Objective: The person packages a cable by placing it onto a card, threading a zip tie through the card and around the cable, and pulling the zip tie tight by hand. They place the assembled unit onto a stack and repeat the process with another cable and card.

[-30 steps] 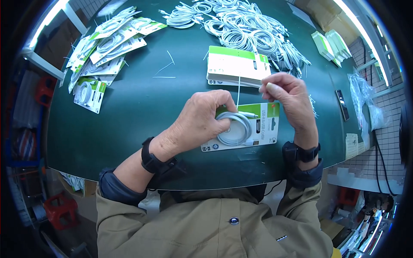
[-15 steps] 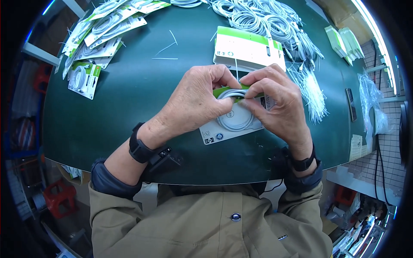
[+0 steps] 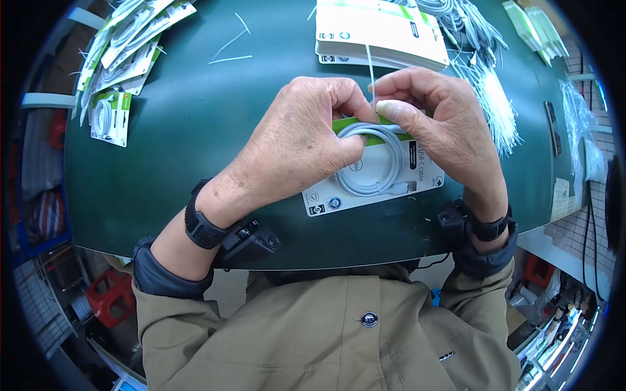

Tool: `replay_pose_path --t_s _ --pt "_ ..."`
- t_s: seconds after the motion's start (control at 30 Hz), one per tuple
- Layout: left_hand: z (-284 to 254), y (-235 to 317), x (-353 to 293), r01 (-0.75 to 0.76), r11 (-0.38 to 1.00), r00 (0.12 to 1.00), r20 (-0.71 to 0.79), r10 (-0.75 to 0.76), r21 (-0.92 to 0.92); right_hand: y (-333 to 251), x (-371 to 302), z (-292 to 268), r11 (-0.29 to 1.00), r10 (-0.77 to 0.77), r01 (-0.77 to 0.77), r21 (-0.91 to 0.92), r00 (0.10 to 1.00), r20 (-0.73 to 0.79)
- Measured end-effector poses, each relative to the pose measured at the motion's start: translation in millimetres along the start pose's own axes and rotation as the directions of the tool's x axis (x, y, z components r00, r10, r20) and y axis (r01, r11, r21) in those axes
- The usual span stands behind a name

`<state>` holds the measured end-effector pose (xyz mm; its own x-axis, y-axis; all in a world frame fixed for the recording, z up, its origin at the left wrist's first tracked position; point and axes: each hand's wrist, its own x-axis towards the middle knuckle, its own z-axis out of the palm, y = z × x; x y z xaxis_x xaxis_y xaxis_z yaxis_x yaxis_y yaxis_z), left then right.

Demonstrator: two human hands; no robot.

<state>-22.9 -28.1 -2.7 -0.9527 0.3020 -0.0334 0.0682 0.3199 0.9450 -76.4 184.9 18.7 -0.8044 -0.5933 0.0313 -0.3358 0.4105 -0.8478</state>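
Observation:
A white and green packaging card (image 3: 391,189) lies tilted at the table's front, with a coiled white cable (image 3: 396,159) on it. My left hand (image 3: 306,133) is closed on the card's upper edge and the coil, thumb over the cable. From the coil's top a thin white cable tie (image 3: 371,68) sticks up, away from me. My right hand (image 3: 443,120) has its thumb and forefinger closed around the lower part of this tie; the exact contact is partly hidden by the fingers.
Beyond my hands sits a stack of blank-coil cards (image 3: 372,32). Loose cable ties (image 3: 492,111) fan out at right, near bundled white cables (image 3: 466,26). Finished-looking carded cables (image 3: 124,52) pile up at far left. A phone (image 3: 553,127) and clear plastic bags (image 3: 583,130) lie at the right edge.
My right hand has shifted right and off the coil, its fingers now at the tie. More of the coil and card shows. The whole view has moved slightly.

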Motion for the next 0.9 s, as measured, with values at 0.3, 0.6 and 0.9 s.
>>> replay_pose_path --t_s 0.3,0.6,0.9 --pt "3 -4 -3 -0.011 0.998 0.999 0.034 0.013 -0.067 5 -1 8 0.996 -0.035 0.037 0.081 0.999 -0.020" --pt "3 -4 -2 0.016 0.999 0.999 0.051 -0.014 -0.043 5 -2 17 0.986 -0.156 0.148 -0.073 0.981 -0.119" --pt "4 -8 -2 -0.001 1.000 0.999 0.054 0.002 -0.029 10 -2 21 0.944 -0.281 0.245 -0.222 0.948 -0.149"
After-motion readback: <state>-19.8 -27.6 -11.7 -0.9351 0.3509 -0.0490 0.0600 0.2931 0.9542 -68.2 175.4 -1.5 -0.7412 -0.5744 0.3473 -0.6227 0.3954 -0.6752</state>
